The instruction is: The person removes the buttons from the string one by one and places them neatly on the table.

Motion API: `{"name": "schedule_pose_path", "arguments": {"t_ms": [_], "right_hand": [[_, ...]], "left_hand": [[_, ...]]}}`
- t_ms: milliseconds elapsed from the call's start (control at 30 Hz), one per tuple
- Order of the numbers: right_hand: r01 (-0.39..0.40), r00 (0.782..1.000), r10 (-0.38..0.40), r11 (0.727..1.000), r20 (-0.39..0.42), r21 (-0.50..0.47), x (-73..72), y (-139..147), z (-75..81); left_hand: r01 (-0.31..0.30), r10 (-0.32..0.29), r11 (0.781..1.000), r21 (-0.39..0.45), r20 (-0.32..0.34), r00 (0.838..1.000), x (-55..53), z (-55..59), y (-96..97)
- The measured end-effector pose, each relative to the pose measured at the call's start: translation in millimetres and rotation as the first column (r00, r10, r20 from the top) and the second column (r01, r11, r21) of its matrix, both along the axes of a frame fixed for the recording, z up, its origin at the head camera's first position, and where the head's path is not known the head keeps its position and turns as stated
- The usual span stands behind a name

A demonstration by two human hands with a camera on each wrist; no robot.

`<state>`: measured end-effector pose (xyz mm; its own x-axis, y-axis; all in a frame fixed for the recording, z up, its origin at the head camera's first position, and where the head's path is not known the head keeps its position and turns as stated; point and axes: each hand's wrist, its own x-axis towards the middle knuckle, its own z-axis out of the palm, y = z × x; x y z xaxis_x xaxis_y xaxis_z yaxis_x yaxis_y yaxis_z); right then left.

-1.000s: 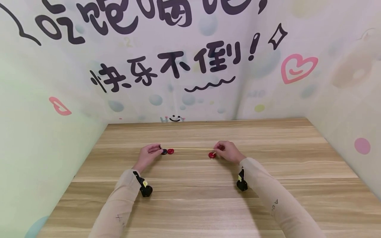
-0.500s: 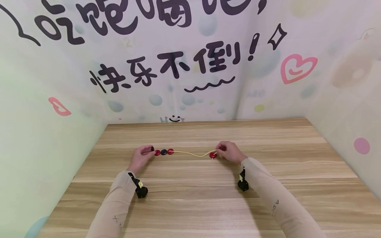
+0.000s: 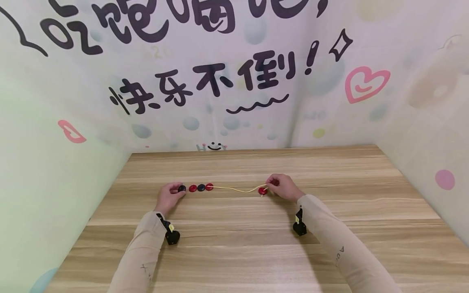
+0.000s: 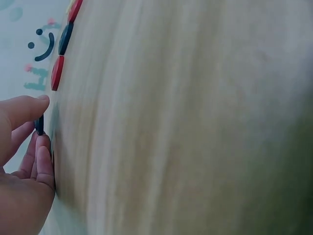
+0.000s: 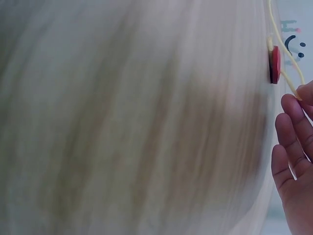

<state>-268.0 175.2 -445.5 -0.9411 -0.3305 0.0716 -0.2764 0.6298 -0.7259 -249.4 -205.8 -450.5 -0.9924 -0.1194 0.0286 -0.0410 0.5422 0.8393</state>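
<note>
In the head view, my left hand [image 3: 168, 198] is at the left end of a row of small round discs. Its thumb and fingers pinch a dark button-like disc [image 3: 182, 188], seen edge-on as a dark disc [image 4: 40, 125] in the left wrist view. Beside it lie a red disc [image 3: 193, 188], a dark blue disc [image 3: 201, 187] and another red disc [image 3: 209, 186]. From that last one a slack yellow cord [image 3: 234, 189] runs to my right hand [image 3: 285, 187], which pinches it. Close to those fingertips, a red disc [image 5: 276, 64] is threaded on the cord, its short end sticking out.
The discs and cord lie on the far half of a wood-grain table [image 3: 234, 244]. Behind it rises a printed cloth backdrop [image 3: 234, 126], with pale side walls left and right. Black wrist cameras hang below both beige sleeves [image 3: 141, 252].
My left hand has moved left and down, first uncovering the red disc, then setting the dark disc beside it. The taut cord has gone slack. My right hand has hardly moved.
</note>
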Motion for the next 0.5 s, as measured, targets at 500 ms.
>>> {"name": "schedule_pose_path", "arguments": {"t_ms": [500], "right_hand": [[0.013, 1.0, -0.013, 1.0, 0.008, -0.009, -1.4, 1.5, -3.2]], "left_hand": [[0.016, -0.015, 0.999, -0.051, 0.014, 1.0, -3.4, 0.3, 4.7]]}}
